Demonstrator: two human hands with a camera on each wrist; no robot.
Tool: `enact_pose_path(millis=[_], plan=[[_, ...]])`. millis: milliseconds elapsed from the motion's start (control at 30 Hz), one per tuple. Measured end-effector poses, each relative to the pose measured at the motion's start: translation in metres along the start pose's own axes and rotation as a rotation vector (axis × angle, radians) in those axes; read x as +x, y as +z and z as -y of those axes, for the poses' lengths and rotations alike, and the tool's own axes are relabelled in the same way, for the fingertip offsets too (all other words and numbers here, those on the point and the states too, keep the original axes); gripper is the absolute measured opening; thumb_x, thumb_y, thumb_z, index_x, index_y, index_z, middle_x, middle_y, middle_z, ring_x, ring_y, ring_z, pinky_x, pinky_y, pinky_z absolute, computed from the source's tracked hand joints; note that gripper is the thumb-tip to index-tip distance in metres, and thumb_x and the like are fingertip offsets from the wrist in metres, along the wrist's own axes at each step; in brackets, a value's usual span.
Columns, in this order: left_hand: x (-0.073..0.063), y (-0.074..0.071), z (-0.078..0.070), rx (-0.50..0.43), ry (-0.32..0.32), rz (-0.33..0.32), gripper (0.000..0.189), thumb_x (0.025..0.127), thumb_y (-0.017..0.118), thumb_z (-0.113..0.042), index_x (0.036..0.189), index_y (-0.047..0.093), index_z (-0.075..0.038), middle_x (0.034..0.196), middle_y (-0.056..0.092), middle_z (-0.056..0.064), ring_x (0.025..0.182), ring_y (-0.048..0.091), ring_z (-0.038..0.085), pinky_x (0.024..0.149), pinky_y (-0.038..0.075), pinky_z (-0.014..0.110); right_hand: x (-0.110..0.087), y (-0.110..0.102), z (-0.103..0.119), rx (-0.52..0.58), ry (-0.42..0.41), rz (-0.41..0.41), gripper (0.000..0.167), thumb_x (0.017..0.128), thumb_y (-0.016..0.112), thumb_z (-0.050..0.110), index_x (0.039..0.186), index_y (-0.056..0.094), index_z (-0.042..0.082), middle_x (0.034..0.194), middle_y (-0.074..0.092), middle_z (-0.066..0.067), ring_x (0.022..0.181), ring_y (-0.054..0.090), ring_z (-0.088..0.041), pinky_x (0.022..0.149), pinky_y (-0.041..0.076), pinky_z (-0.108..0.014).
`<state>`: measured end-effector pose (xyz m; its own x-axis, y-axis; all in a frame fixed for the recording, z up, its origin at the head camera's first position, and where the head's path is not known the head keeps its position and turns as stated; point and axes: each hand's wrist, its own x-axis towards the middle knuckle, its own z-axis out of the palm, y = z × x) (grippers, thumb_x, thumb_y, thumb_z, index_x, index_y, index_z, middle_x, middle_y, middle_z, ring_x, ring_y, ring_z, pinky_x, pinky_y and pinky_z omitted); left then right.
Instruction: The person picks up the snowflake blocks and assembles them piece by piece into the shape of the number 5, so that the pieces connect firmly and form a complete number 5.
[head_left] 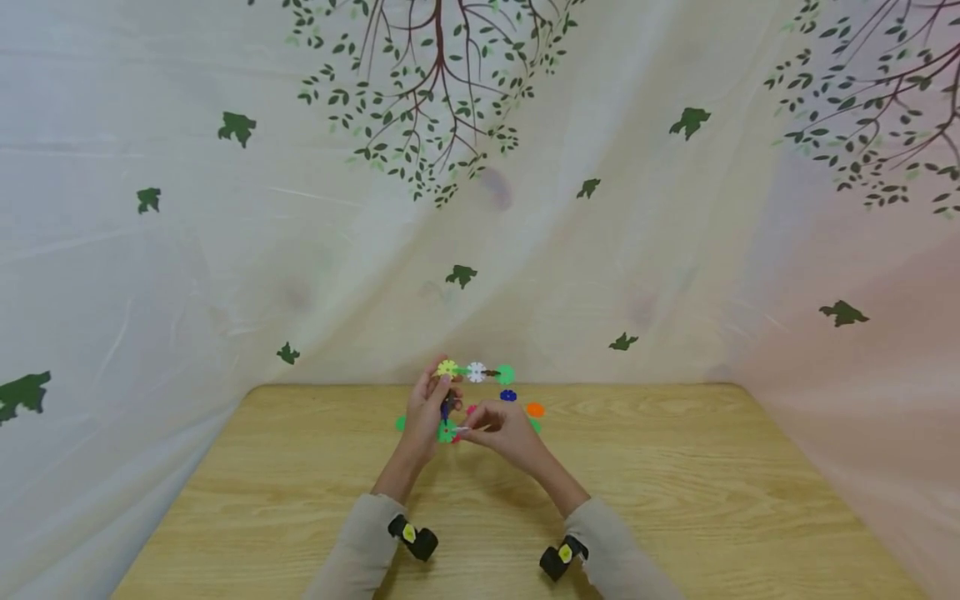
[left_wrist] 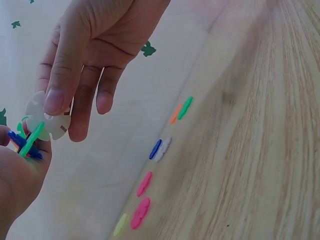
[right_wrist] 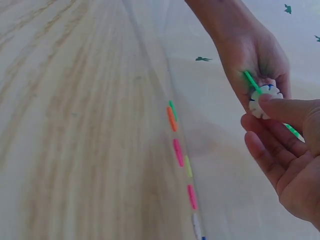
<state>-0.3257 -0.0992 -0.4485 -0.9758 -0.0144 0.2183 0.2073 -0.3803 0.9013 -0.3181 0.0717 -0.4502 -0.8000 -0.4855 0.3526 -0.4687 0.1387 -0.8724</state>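
My left hand (head_left: pixel 424 421) grips a chain of notched plastic snowflake discs in front of me. At its top run a yellow disc (head_left: pixel 447 367), a white one (head_left: pixel 476 372) and a green one (head_left: pixel 506 375), joined by edge-on pieces. Lower down, dark blue pieces lead to another green disc (head_left: pixel 446 432) beside the left palm. Between thumb and fingers my right hand (head_left: pixel 506 429) pinches a loose-edged white disc (left_wrist: pixel 56 124). That disc meets the green disc's edge (left_wrist: pixel 32 137) in the left wrist view. Part of the chain is hidden by the left fingers.
Loose discs lie on the wooden table (head_left: pixel 675 492) behind the hands, among them a blue disc (head_left: pixel 508 396), an orange disc (head_left: pixel 536 410) and a pink disc (left_wrist: pixel 144 184). A printed cloth (head_left: pixel 540 275) hangs behind the table's far edge.
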Motion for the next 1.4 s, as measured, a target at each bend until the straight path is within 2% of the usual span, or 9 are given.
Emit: enact_pose_path(millis=[200,367,667,767,867,1000,1200,1400], plan=[[0.002,-0.002,-0.002,-0.011,-0.002,-0.021,0.049,0.11,0.041,-0.011,0.157,0.029,0.001,0.108,0.063,0.001,0.084,0.061,0.007,0.069,0.052,0.016,0.003,-0.016,0.003,-0.053,0.01,0.095,0.014,0.09,0.076,0.004,0.102,0.074,-0.003,0.103,0.074,-0.022,0.09,0.072,-0.012,0.078,0.061,-0.025],[0.004,-0.007,-0.003,-0.024,0.017,-0.014,0.05,0.111,0.041,-0.012,0.158,0.028,0.0,0.108,0.063,0.001,0.084,0.061,0.006,0.069,0.052,0.015,0.004,-0.039,0.004,-0.122,0.049,0.149,0.023,0.091,0.075,0.005,0.112,0.072,-0.003,0.11,0.074,-0.022,0.093,0.071,-0.015,0.078,0.059,-0.024],[0.006,-0.016,0.0,-0.025,0.083,0.015,0.049,0.11,0.044,-0.015,0.156,0.033,-0.002,0.113,0.064,0.01,0.085,0.063,0.005,0.072,0.055,0.016,0.01,-0.096,0.001,-0.316,0.097,0.225,0.015,0.091,0.074,0.003,0.105,0.073,-0.001,0.102,0.075,-0.02,0.093,0.072,-0.025,0.08,0.06,-0.026],[0.006,-0.016,-0.002,-0.031,0.063,0.006,0.05,0.11,0.044,-0.014,0.157,0.031,-0.002,0.117,0.062,0.014,0.086,0.063,0.007,0.072,0.054,0.016,0.012,-0.109,-0.007,-0.364,0.108,0.232,0.016,0.089,0.073,-0.001,0.105,0.072,-0.006,0.1,0.074,-0.022,0.091,0.072,-0.026,0.079,0.06,-0.028],[0.006,-0.014,-0.003,-0.026,0.026,-0.018,0.049,0.11,0.042,-0.012,0.157,0.032,-0.004,0.116,0.061,0.013,0.086,0.062,0.009,0.07,0.053,0.016,0.014,-0.119,-0.02,-0.4,0.124,0.236,0.019,0.089,0.073,-0.005,0.106,0.07,-0.011,0.101,0.072,-0.027,0.089,0.071,-0.027,0.078,0.061,-0.029],[0.007,-0.014,-0.005,-0.031,0.001,-0.029,0.049,0.11,0.041,-0.011,0.157,0.031,-0.003,0.11,0.063,0.007,0.084,0.061,0.009,0.068,0.052,0.016,0.016,-0.126,-0.036,-0.424,0.165,0.239,0.023,0.089,0.071,-0.007,0.111,0.068,-0.014,0.108,0.07,-0.031,0.092,0.069,-0.031,0.081,0.061,-0.035],[0.007,-0.013,-0.005,-0.039,0.008,-0.024,0.049,0.11,0.042,-0.011,0.157,0.031,-0.001,0.106,0.063,0.001,0.083,0.061,0.006,0.067,0.051,0.016,0.017,-0.129,-0.056,-0.445,0.234,0.229,0.03,0.089,0.072,-0.004,0.119,0.068,-0.011,0.113,0.069,-0.027,0.099,0.066,-0.032,0.088,0.058,-0.043],[0.006,-0.012,-0.005,-0.024,0.024,-0.017,0.049,0.11,0.042,-0.01,0.156,0.031,0.0,0.103,0.064,-0.003,0.083,0.061,0.006,0.067,0.051,0.016,0.018,-0.129,-0.076,-0.414,0.235,0.243,0.032,0.093,0.07,-0.001,0.123,0.067,-0.01,0.117,0.067,-0.026,0.104,0.062,-0.033,0.09,0.055,-0.04]])
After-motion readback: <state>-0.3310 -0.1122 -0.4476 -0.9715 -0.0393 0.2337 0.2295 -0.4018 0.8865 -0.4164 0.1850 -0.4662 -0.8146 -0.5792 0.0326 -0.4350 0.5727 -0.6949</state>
